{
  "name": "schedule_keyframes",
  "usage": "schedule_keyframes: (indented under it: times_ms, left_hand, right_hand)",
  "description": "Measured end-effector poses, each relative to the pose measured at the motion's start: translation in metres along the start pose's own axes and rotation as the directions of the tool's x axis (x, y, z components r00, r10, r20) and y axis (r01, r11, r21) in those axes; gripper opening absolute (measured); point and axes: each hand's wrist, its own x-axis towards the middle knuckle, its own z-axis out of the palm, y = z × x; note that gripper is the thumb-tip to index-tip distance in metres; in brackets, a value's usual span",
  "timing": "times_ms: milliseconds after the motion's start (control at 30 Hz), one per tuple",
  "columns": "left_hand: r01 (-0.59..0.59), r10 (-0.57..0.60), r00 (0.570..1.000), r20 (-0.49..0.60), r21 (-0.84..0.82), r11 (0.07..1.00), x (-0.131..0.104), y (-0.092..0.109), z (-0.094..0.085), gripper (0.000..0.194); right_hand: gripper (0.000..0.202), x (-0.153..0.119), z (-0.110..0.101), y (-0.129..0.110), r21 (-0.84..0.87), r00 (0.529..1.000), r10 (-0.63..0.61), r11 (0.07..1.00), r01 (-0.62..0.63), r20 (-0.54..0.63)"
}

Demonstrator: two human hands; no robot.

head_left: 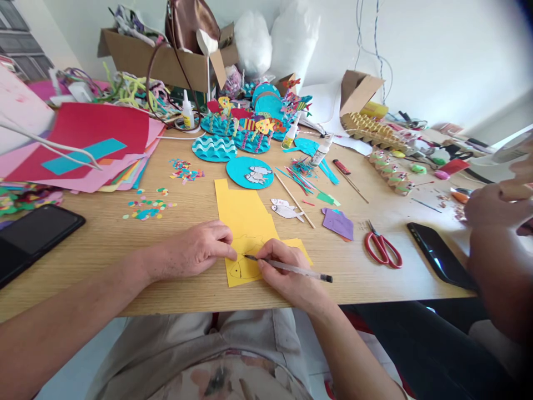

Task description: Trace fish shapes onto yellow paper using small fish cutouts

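Note:
A pen (297,269) with a clear barrel and black end cap is gripped in my right hand (287,269), its tip touching a sheet of yellow paper (245,211). Thin dark lines on the paper outline a fish (236,272) with a dot eye. With curled fingers, my left hand (204,247) holds the paper down at its left edge. Another yellow piece (297,244) lies partly under my right hand. Just beyond are white fish cutouts (287,210) and a thin wooden stick (295,200).
Red-handled scissors (383,250), a purple paper piece (338,222) and a phone (437,255) lie to the right, near another person's hand (493,205). Left are confetti dots (147,208) and a second phone (37,239). Behind stand blue discs (250,169) and glue bottles (187,114).

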Motion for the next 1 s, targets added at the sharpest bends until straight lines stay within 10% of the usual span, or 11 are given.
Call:
schedule_keyframes:
  times_ms: [1000]
  left_hand:
    - [-0.015,0.015,1.000,-0.002,-0.008,1.000,-0.0001,-0.0025,0.0012,0.034]
  right_hand:
    - [0.006,-0.0007,0.0004,0.0011,0.005,1.000,0.000,1.000,0.000,0.002]
